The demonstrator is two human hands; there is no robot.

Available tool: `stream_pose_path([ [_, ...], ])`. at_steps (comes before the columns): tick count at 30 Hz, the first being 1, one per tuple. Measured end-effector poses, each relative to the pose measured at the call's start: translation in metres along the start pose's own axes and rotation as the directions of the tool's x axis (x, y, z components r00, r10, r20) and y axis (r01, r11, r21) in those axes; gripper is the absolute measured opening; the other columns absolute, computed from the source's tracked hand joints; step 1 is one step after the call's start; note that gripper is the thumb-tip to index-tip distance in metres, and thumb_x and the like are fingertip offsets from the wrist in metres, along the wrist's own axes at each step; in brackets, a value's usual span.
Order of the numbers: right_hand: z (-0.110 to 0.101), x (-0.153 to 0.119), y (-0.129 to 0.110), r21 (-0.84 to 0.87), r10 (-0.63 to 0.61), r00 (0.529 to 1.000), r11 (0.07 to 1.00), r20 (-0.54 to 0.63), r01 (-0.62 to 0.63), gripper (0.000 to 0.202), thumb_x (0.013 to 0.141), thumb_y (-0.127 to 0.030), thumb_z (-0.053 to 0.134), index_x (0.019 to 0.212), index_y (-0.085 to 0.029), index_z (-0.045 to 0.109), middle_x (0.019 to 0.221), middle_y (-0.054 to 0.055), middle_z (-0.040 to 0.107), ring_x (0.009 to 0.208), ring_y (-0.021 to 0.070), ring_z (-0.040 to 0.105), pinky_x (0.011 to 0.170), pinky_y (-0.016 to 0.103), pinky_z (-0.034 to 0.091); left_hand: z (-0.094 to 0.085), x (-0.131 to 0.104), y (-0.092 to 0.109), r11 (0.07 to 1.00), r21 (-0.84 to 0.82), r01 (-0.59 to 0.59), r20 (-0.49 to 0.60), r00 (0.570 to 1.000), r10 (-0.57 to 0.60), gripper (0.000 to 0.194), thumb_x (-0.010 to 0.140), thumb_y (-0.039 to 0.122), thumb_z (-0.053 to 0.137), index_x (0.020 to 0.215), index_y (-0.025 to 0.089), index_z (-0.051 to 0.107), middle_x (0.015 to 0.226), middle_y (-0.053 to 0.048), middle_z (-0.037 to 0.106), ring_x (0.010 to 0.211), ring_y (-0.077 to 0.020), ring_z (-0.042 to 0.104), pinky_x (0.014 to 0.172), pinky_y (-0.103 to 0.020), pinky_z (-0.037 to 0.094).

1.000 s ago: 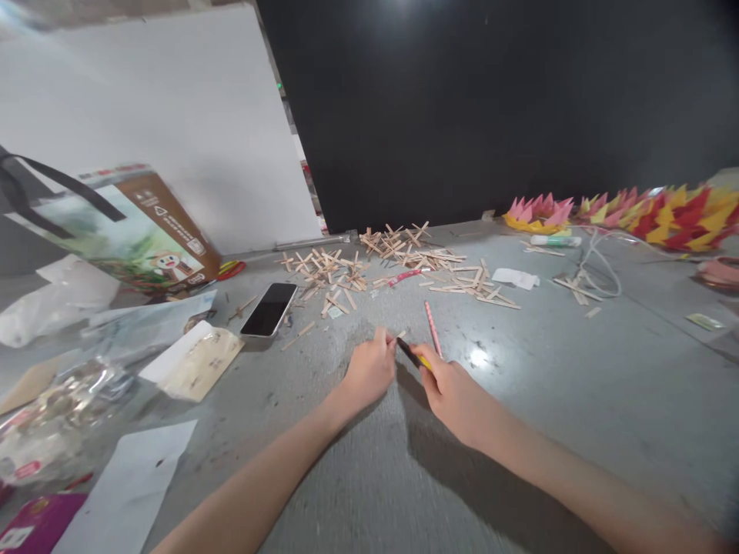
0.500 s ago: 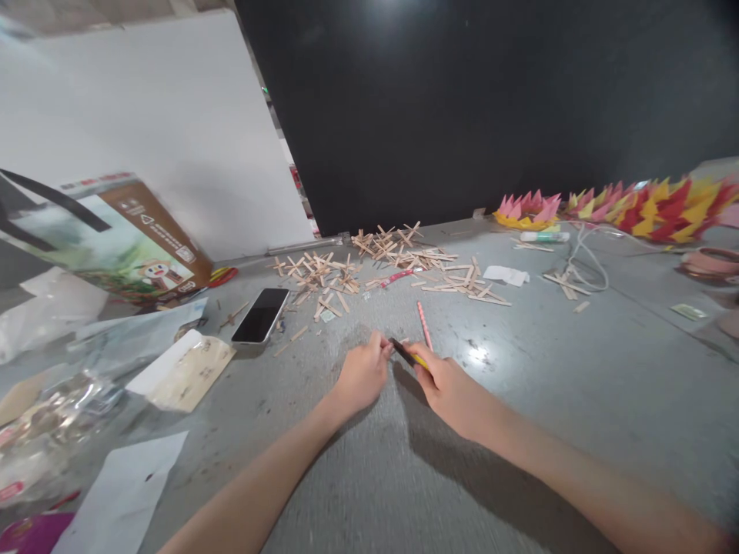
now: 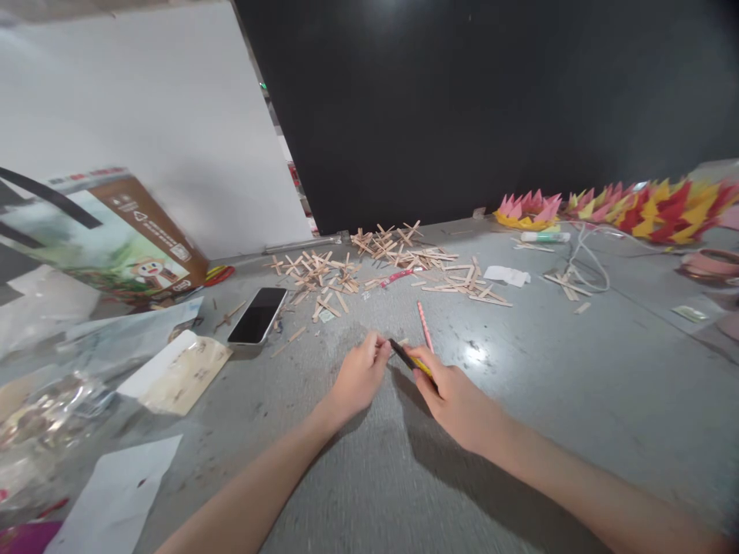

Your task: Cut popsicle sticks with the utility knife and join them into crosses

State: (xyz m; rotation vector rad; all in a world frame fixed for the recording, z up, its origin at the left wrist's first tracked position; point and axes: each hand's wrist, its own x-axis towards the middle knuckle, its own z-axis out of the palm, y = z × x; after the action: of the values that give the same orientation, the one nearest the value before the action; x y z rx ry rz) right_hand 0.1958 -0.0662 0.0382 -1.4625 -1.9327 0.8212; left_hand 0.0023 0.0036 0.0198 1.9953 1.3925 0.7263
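Tool [image 3: 409, 360] shifted, more yellow showing | gripped in my right hand [image 3: 456, 396] | left hand [image 3: 362, 373] closed beside its tip, contents unclear

Left arm: bare forearm [image 3: 254, 481] reaching in from the lower left, angled up toward the middle
Left wrist: nearly straight [image 3: 330, 414]
Left grip: [image 3: 361, 373] closed, fingers curled in, thumb and forefinger pinched together at the tip
Right arm: bare forearm [image 3: 577, 481] slanting in from the lower right
Right wrist: nearly straight [image 3: 497, 431]
Right grip: [image 3: 456, 398] closed, forefinger stretched forward, thumb beneath
Spacing: hands near each other, palms apart
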Motion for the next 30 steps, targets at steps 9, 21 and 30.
stream_pose_path([
  [9, -0.005, 0.001, 0.004, -0.153, -0.120, 0.992, 0.982, -0.045, 0.112, 0.045, 0.111, -0.034, 0.032, 0.149, -0.027, 0.054, 0.094, 0.007, 0.079, 0.073, 0.0199, 0.074, 0.070, 0.030, 0.053, -0.001, -0.001, 0.001, 0.901, -0.432, 0.044, -0.004, 0.999, -0.050, 0.025, 0.099, 0.045, 0.054, 0.096, 0.021, 0.051, 0.062, 0.008, 0.048, 0.055, -0.0112, 0.044, 0.056, -0.023, 0.032],
  [21, -0.007, -0.003, 0.005, -0.233, -0.204, 0.975, 0.956, -0.086, 0.179, 0.048, 0.109, -0.032, 0.035, 0.155, -0.025, 0.047, 0.125, 0.013, 0.074, 0.090, 0.0230, 0.075, 0.078, 0.036, 0.058, -0.008, -0.001, 0.001, 0.839, -0.544, 0.005, -0.060, 0.997, -0.045, 0.030, 0.096, 0.045, 0.061, 0.104, 0.017, 0.067, 0.081, -0.006, 0.077, 0.073, -0.0185, 0.072, 0.076, -0.031, 0.055],
  [30, -0.002, -0.004, 0.009, -0.224, -0.209, 0.976, 0.956, -0.061, 0.191, 0.041, 0.108, -0.030, 0.038, 0.147, -0.024, 0.050, 0.130, 0.012, 0.071, 0.103, 0.0261, 0.074, 0.085, 0.039, 0.058, -0.008, -0.004, 0.005, 0.779, -0.627, -0.009, -0.056, 0.998, -0.034, 0.032, 0.097, 0.049, 0.061, 0.097, 0.017, 0.060, 0.069, -0.003, 0.074, 0.065, -0.0169, 0.069, 0.070, -0.029, 0.053],
])
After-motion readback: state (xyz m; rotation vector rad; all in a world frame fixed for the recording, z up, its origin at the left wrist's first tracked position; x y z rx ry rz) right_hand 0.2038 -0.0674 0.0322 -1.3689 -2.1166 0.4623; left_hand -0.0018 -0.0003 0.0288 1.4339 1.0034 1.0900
